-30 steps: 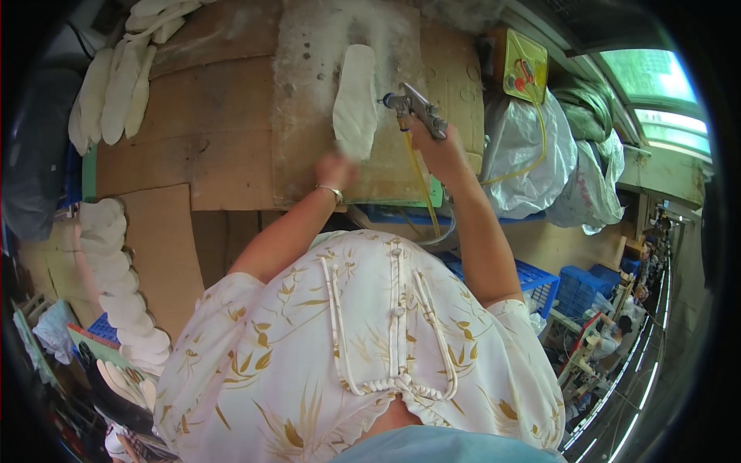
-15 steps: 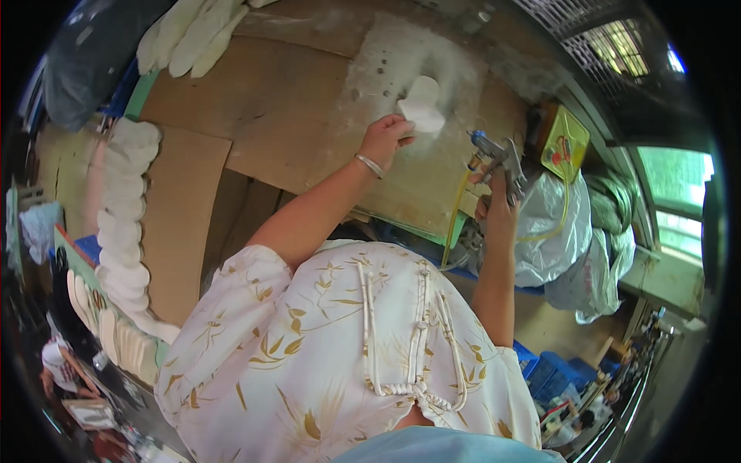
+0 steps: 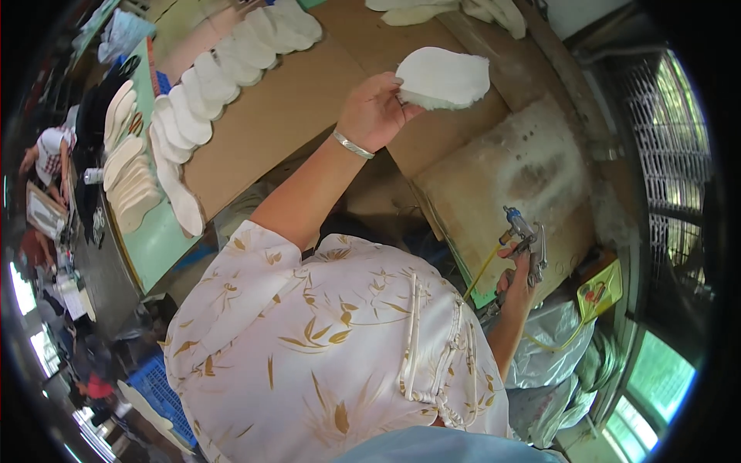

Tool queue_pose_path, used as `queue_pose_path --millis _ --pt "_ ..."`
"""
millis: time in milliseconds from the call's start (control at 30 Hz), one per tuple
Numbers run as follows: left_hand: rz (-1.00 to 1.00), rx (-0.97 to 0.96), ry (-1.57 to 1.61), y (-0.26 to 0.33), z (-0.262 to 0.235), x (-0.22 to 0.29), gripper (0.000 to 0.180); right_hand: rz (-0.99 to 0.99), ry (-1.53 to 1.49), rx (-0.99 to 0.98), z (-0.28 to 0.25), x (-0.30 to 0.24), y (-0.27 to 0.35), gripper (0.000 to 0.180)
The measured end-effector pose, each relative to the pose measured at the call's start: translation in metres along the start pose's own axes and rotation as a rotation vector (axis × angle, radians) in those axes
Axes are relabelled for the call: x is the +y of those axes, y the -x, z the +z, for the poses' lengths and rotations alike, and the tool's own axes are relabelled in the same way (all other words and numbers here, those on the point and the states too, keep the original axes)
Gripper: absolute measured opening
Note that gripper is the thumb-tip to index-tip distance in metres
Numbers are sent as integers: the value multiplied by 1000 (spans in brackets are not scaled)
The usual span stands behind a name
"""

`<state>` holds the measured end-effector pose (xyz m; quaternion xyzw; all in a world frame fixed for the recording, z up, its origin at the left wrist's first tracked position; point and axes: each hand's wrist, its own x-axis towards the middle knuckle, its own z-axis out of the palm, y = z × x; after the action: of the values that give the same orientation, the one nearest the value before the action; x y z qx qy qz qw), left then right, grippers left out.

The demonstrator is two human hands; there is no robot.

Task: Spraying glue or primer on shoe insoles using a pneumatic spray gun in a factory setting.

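Note:
My left hand [image 3: 376, 112] pinches the edge of a white insole [image 3: 445, 78] with a fluffy rim, holding it above the brown cardboard on the bench. Part of the insole's near end is behind my fingers. My right hand [image 3: 519, 281] is wrapped round a metal spray gun [image 3: 531, 245] with a blue tip and a yellow hose. The gun hangs over the near part of a board [image 3: 482, 181] dusted with white overspray. At the upper left, an overlapping row of white insoles [image 3: 202, 91] lies along the cardboard.
More insoles [image 3: 131, 184] stand stacked on a green surface at the left. Others [image 3: 421, 9] lie at the far edge. A yellow container [image 3: 601, 291] and plastic bags [image 3: 557, 339] are at the right, below a barred window. People work in the left background.
My left hand has lifted the insole from the overspray board and carried it left over the cardboard. My right hand still grips the spray gun. The view has turned leftward.

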<state>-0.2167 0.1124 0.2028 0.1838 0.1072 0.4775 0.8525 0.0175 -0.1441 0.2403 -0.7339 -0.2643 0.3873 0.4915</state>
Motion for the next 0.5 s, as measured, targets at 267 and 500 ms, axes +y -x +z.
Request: queue_pose_path --millis 267,500 --pt "381 196 -6 101 -43 156 28 67 104 -188 82 -10 1 26" --pt "665 365 -70 167 -89 280 15 54 202 -267 177 -28 9 22"
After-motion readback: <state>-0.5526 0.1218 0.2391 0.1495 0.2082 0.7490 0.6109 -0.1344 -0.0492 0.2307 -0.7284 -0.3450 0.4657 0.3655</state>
